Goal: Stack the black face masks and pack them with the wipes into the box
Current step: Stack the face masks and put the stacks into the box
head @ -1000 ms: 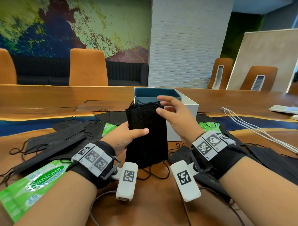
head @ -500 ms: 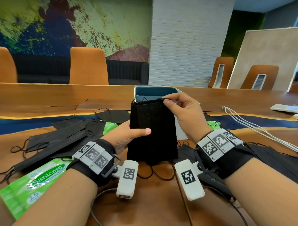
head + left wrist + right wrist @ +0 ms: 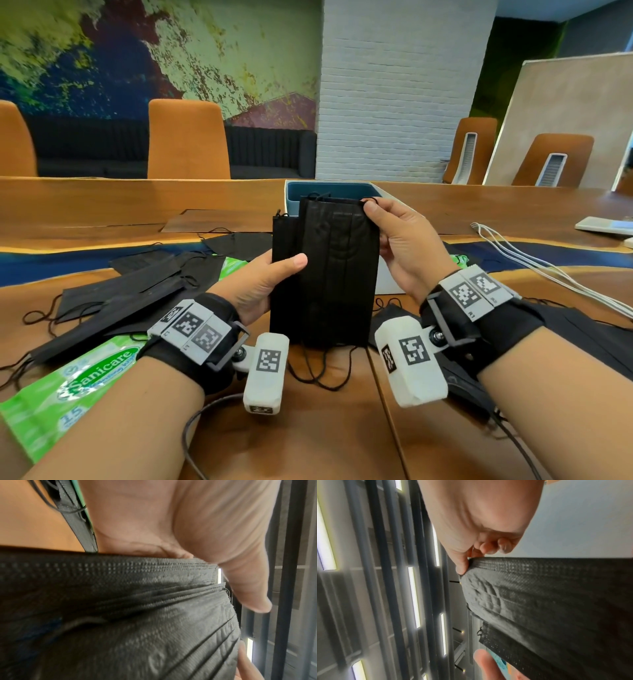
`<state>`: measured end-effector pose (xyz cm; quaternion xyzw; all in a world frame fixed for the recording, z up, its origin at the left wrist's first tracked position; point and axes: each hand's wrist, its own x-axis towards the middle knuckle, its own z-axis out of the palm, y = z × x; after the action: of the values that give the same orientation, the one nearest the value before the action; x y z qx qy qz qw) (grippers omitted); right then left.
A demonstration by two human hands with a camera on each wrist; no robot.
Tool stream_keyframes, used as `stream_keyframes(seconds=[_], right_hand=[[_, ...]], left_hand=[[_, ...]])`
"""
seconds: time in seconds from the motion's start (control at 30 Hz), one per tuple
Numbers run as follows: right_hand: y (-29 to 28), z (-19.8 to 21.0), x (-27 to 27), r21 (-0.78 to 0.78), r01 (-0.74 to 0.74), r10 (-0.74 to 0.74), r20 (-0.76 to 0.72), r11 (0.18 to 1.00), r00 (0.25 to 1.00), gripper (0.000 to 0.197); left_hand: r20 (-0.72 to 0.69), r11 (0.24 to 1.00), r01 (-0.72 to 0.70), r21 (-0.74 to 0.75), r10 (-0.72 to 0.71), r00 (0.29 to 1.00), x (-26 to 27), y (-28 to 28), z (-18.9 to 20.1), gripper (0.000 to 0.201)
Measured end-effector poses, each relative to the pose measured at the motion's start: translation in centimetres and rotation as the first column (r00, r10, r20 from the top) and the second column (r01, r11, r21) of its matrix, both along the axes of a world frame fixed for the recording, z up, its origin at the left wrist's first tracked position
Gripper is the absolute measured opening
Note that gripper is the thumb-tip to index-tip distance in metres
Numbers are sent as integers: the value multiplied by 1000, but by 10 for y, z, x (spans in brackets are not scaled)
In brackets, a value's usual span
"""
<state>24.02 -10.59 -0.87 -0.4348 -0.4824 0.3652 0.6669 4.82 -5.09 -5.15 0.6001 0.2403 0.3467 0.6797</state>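
Note:
A stack of black face masks stands upright above the table between both hands. My left hand grips its left edge, thumb across the front. My right hand pinches the top right corner of the front mask, which sits higher than the masks behind it. Ear loops hang from the stack's lower end. Behind the stack is the open white box with a blue-green inside. A green Sanicare wipes pack lies at the lower left; two others peek out near the box.
Loose black masks lie spread on the left of the wooden table, and more on the right. White cables run across the right side. Orange chairs stand behind the table.
The right hand shifted from the top middle of the stack to its top right corner and drew the front mask up and right. The left hand held its grip.

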Motion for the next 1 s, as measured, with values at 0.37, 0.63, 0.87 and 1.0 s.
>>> stream_keyframes(seconds=[0.37, 0.63, 0.87, 1.0], right_hand=[[-13, 8, 15, -39, -121, 125, 109, 992, 986, 16], [-8, 6, 17, -78, 2, 25, 343, 997, 939, 11], [-18, 20, 15, -11, -126, 125, 226, 992, 966, 13], [-21, 30, 5, 62, -220, 210, 136, 974, 968, 11]], left_hand=[[-26, 986, -73, -150, 70, 997, 1, -1, 6, 41], [82, 976, -84, -202, 103, 991, 1, 3, 6, 39], [66, 981, -147, -128, 156, 985, 2, 5, 3, 39], [24, 982, -137, -127, 141, 990, 3, 3, 3, 43]])
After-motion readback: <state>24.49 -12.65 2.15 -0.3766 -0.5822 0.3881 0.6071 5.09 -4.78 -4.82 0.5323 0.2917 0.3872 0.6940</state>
